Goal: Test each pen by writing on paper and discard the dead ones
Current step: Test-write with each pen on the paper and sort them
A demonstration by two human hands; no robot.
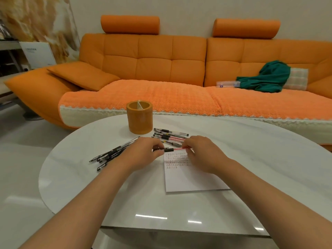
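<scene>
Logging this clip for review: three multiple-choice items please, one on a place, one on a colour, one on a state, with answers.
1. The orange cylindrical pot stands: A on the white oval table; B on the floor; C on a shelf.
2. The crumpled cloth on the orange sofa is: A red; B green; C black.
3. The white paper sheet is: A blank; B crumpled; C partly written on.
Answers: A, its base rests on the tabletop; B, dark green folds; C, rows of marks fill its top.

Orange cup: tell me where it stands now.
In the head view, the orange cup stands near the far edge of the table, left of centre, just left of the far pens, with the sofa behind it.
</scene>
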